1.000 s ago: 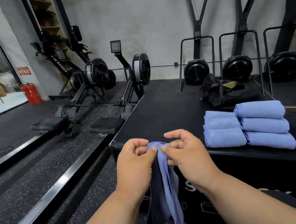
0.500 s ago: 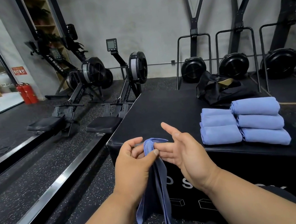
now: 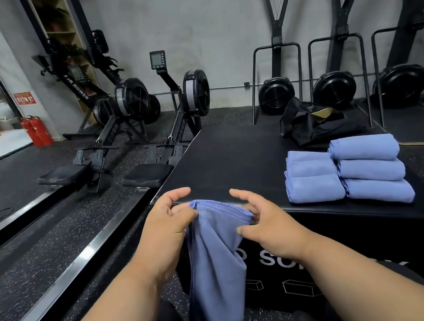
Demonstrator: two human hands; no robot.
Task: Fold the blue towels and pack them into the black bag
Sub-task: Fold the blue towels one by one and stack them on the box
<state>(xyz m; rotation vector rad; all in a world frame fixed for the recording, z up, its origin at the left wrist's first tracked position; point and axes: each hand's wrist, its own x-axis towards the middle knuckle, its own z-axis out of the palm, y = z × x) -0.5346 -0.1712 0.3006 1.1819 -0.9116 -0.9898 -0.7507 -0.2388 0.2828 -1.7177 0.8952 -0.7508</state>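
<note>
We are holding one blue towel (image 3: 216,262) up by its top hem, in front of the near edge of a black box (image 3: 232,157). Our left hand (image 3: 165,231) is pinching the left end of the hem, with thumb and fingertips closed on the cloth and the forefinger reaching out above it. Our right hand (image 3: 263,219) is gripping the right end of the hem, its lower fingers curled into the fabric while the forefinger and thumb are standing half open above it. The hem is running in a shallow sag between the two hands, and the rest of the towel is hanging down in loose folds past the front of the box, over white lettering printed there.

On the right of the box top, folded towels (image 3: 347,172) are lying in two rows side by side, touching each other. Just behind them, at the far right corner of the box, the black bag (image 3: 311,125) is sitting crumpled, with a tan patch showing at its mouth.

Off to the left, two rowing machines (image 3: 135,122) are standing on the speckled floor, and two red fire extinguishers (image 3: 35,131) are standing by the glass wall.
</note>
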